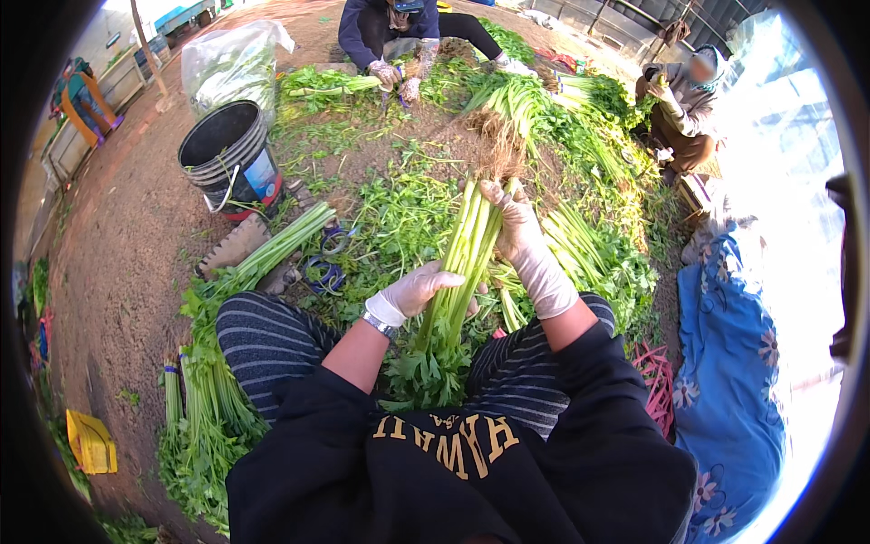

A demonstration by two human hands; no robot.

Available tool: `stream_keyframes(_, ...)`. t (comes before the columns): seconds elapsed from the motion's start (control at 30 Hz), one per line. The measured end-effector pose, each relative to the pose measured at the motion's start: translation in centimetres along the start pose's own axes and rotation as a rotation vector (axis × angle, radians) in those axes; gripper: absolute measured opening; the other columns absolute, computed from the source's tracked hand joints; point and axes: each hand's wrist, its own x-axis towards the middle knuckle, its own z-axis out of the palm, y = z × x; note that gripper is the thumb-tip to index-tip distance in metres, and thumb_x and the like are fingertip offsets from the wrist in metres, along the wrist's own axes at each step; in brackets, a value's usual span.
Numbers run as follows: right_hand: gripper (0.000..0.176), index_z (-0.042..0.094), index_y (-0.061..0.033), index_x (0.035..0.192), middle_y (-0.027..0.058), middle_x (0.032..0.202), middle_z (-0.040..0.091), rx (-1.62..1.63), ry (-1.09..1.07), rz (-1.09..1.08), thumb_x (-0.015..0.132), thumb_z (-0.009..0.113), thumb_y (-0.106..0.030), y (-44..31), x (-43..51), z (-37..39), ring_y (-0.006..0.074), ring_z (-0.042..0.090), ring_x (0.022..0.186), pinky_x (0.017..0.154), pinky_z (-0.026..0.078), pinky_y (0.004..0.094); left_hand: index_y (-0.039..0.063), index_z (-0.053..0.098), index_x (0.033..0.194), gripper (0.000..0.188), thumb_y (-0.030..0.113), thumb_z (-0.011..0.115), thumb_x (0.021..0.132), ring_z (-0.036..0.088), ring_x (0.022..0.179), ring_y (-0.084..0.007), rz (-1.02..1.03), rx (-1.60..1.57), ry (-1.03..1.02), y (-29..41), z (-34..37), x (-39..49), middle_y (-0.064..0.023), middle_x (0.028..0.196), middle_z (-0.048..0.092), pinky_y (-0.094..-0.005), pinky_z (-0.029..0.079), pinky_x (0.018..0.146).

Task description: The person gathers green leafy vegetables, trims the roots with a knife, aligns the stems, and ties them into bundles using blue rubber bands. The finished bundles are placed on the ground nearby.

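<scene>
My left hand (423,291), in a pale thin glove with a metal-banded watch at the wrist, grips the middle of a bunch of celery (469,238). My right hand (520,221), gloved too, is closed round the same bunch near its brown roots (501,146). The roots point away from me and the leaves hang between my knees. Loose stalks (574,245) lie right of my right hand. On the left, more celery (282,248) rests by my knee, beside rolls of blue tape (323,274). Banded bunches (204,387) lie by my left thigh.
A black bucket (228,160) and a clear plastic bag of greens (234,68) stand at the left. Two people work across the leaf-strewn soil, ahead and at the right. Pink ties (656,384) and a blue flowered cloth (727,381) lie at my right; a yellow object (92,442) is far left.
</scene>
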Motion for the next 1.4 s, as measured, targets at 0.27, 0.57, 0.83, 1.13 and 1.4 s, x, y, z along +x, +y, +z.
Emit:
stream_keyframes(0.27,0.041,0.056,-0.0001,0.118,0.0127,0.099,0.069,0.021,-0.158,0.059,0.081,0.073,-0.01,-0.1,-0.8,1.1,0.0232,0.068,0.088,0.078,0.057,0.0346,-0.001,0.039,0.136,0.057,0.03,0.05,0.089,0.064,0.083,-0.0204,-0.003,-0.058,-0.084,-0.3,0.1,0.2,-0.012,0.107,0.061,-0.0335,0.053,0.077)
stream_keyframes(0.57,0.036,0.059,-0.0048,0.11,0.0117,0.094,0.069,-0.041,-0.065,0.048,0.078,0.075,-0.002,0.5,-0.9,0.9,0.0235,0.069,0.087,0.072,0.058,0.034,0.003,0.048,0.123,0.043,0.034,0.057,0.095,0.065,0.085,-0.0194,0.127,0.207,0.156,-0.9,0.5,1.2,-0.0085,0.105,0.061,-0.0349,0.055,0.076)
stream_keyframes(0.83,0.036,0.053,-0.0085,0.121,0.0092,0.106,0.065,-0.03,-0.103,0.038,0.092,0.062,-0.029,-0.3,-0.6,1.7,0.0255,0.066,0.092,0.073,0.057,0.0368,0.002,0.046,0.128,0.045,0.032,0.054,0.096,0.065,0.086,-0.0207,0.045,0.036,0.052,-0.2,0.4,0.5,-0.0109,0.109,0.061,-0.0357,0.055,0.08)
stream_keyframes(1.13,0.035,0.055,-0.0047,0.119,0.0068,0.099,0.068,-0.214,0.026,-0.097,0.091,0.064,-0.023,0.7,-0.6,1.1,0.0173,0.066,0.088,0.077,0.053,0.0289,0.002,0.044,0.132,0.053,0.042,0.047,0.098,0.065,0.084,-0.0185,0.024,0.021,0.042,-0.8,-0.1,0.3,-0.0086,0.105,0.062,-0.0317,0.054,0.075)
stream_keyframes(1.4,0.039,0.058,-0.0002,0.115,0.0086,0.104,0.068,-0.599,0.009,-0.1,0.084,0.072,-0.02,0.0,-0.7,0.4,0.0146,0.064,0.094,0.083,0.05,0.0281,0.0,0.044,0.131,0.056,0.045,0.043,0.098,0.065,0.083,-0.0181,-0.004,0.032,0.063,-1.1,-0.2,0.0,-0.0076,0.1,0.062,-0.0315,0.054,0.075)
